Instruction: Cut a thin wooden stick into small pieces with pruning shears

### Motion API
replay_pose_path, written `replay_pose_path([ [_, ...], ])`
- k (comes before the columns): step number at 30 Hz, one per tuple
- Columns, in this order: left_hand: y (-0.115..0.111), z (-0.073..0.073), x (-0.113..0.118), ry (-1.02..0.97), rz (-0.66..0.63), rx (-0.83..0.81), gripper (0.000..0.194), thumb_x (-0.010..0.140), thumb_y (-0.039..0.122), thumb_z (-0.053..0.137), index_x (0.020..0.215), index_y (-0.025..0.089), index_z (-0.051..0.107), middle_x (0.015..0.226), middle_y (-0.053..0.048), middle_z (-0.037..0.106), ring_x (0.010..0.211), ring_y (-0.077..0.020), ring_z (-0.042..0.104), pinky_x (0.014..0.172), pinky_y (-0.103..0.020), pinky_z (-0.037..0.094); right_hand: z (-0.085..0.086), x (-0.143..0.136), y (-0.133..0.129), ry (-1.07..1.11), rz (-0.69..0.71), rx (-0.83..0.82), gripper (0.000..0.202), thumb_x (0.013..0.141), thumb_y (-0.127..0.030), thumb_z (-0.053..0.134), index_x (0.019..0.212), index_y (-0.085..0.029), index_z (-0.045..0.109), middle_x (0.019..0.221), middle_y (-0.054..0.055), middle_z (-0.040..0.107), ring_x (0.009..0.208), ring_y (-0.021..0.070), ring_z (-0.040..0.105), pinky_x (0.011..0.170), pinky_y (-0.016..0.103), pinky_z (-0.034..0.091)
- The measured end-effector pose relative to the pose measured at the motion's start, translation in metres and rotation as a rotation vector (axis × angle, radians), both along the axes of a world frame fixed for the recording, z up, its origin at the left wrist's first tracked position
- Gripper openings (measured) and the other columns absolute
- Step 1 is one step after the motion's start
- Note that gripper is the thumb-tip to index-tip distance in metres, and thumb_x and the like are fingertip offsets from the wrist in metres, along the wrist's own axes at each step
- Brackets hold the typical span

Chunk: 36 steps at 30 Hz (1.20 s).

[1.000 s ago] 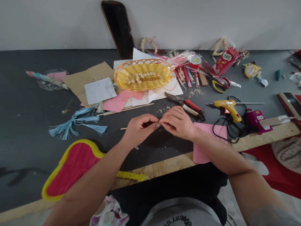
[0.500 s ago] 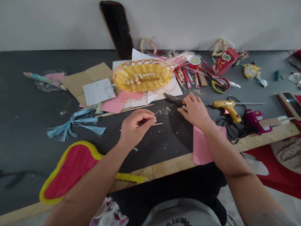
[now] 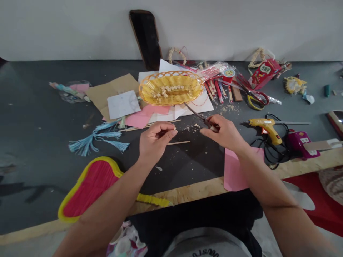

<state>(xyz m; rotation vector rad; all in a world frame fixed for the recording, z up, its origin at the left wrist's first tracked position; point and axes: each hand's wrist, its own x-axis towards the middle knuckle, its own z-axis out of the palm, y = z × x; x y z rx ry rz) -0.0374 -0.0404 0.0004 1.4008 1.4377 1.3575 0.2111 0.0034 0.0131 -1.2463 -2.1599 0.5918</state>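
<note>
My left hand [image 3: 158, 141] pinches a small pale bead-like piece [image 3: 174, 129] between thumb and fingertips. My right hand [image 3: 223, 132] is wrapped round a dark-bladed cutting tool [image 3: 197, 113], whose blade points up and left toward the basket. The fingers hide most of its handle, so its exact kind is unclear. Pale chips [image 3: 194, 126] lie scattered on the dark table between my hands. A thin wooden stick [image 3: 179, 142] lies just right of my left hand. Beyond, a yellow woven basket [image 3: 143, 87] holds several small pale knobbly pieces [image 3: 171, 87].
A yellow glue gun [image 3: 265, 125] and purple box [image 3: 297, 141] lie right, with black cord around them. Scissors [image 3: 257, 100] and a red thread spool [image 3: 228, 76] are behind. Left are a blue tassel [image 3: 88, 141] and a red-and-yellow fan [image 3: 91, 185]. A phone [image 3: 146, 39] leans on the wall.
The dark-bladed tool has turned, its blade now angled more steeply and seen thinner. My left hand keeps its pinch. The whole view has shifted a little, so table items appear further right.
</note>
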Motion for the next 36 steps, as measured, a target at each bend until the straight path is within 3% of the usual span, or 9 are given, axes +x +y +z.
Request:
replay_pose_path([
  [2, 0.0, -0.002, -0.001, -0.009, 0.015, 0.013, 0.018, 0.077, 0.036, 0.079, 0.083, 0.019, 0.073, 0.092, -0.005, 0.074, 0.086, -0.0176, 0.067, 0.078, -0.029, 0.054, -0.001, -0.007, -0.005, 0.087, 0.057, 0.008, 0.015, 0.084, -0.03, 0.067, 0.085, -0.023, 0.053, 0.1, 0.007, 0.067, 0.088, 0.0193, 0.064, 0.073, 0.031, 0.05],
  [5, 0.0, -0.004, -0.003, -0.013, 0.021, 0.043, 0.018, 0.078, 0.036, 0.079, 0.083, 0.019, 0.073, 0.092, -0.005, 0.073, 0.086, -0.0164, 0.066, 0.077, -0.027, 0.053, -0.004, -0.016, -0.013, 0.096, 0.119, 0.086, 0.016, 0.081, -0.013, 0.056, 0.093, -0.023, 0.054, 0.123, 0.013, 0.065, 0.108, 0.0216, 0.065, 0.086, 0.035, 0.052],
  [9, 0.0, -0.005, -0.005, -0.032, 0.044, 0.05, 0.021, 0.079, 0.039, 0.079, 0.086, 0.02, 0.073, 0.094, -0.005, 0.073, 0.086, -0.0164, 0.066, 0.076, -0.027, 0.053, -0.009, -0.021, -0.021, -0.055, 0.156, 0.191, 0.035, 0.074, -0.004, 0.047, 0.104, -0.021, 0.053, 0.146, 0.02, 0.051, 0.123, 0.0265, 0.061, 0.09, 0.04, 0.052],
  [12, 0.0, -0.007, -0.006, -0.041, 0.048, 0.013, 0.025, 0.08, 0.044, 0.078, 0.087, 0.021, 0.073, 0.093, -0.006, 0.073, 0.084, -0.0178, 0.066, 0.074, -0.029, 0.054, -0.011, -0.023, -0.026, -0.217, 0.14, 0.254, 0.036, 0.077, -0.006, 0.048, 0.11, -0.02, 0.053, 0.157, 0.024, 0.038, 0.125, 0.0315, 0.059, 0.089, 0.047, 0.051],
  [19, -0.002, -0.006, -0.005, -0.046, 0.025, 0.033, 0.023, 0.081, 0.044, 0.077, 0.083, 0.021, 0.072, 0.091, -0.005, 0.071, 0.083, -0.0175, 0.065, 0.074, -0.03, 0.054, -0.009, -0.028, -0.035, -0.35, 0.008, 0.373, 0.03, 0.088, -0.01, 0.046, 0.114, -0.021, 0.054, 0.162, 0.023, 0.031, 0.119, 0.0326, 0.06, 0.096, 0.053, 0.042],
  [25, -0.003, -0.006, -0.005, -0.084, 0.008, 0.029, 0.017, 0.081, 0.037, 0.078, 0.084, 0.022, 0.072, 0.094, -0.004, 0.071, 0.087, -0.0168, 0.065, 0.079, -0.031, 0.054, -0.005, -0.028, -0.035, -0.372, -0.018, 0.4, 0.026, 0.091, -0.011, 0.046, 0.113, -0.022, 0.055, 0.161, 0.02, 0.035, 0.117, 0.0316, 0.06, 0.097, 0.052, 0.04],
  [32, -0.003, -0.004, -0.005, -0.078, 0.004, 0.019, 0.016, 0.079, 0.036, 0.079, 0.082, 0.022, 0.073, 0.092, -0.004, 0.072, 0.085, -0.0174, 0.065, 0.074, -0.031, 0.054, -0.007, -0.028, -0.034, -0.383, -0.029, 0.4, 0.023, 0.094, -0.012, 0.045, 0.111, -0.022, 0.056, 0.157, 0.019, 0.043, 0.113, 0.0315, 0.06, 0.092, 0.05, 0.042],
  [36, -0.003, -0.003, -0.005, -0.101, -0.02, 0.01, 0.014, 0.08, 0.034, 0.079, 0.081, 0.022, 0.073, 0.092, -0.003, 0.072, 0.083, -0.0163, 0.064, 0.073, -0.029, 0.053, -0.008, -0.027, -0.032, -0.451, -0.021, 0.481, 0.016, 0.095, -0.012, 0.045, 0.1, -0.02, 0.058, 0.153, 0.021, 0.047, 0.107, 0.0312, 0.06, 0.083, 0.046, 0.046],
])
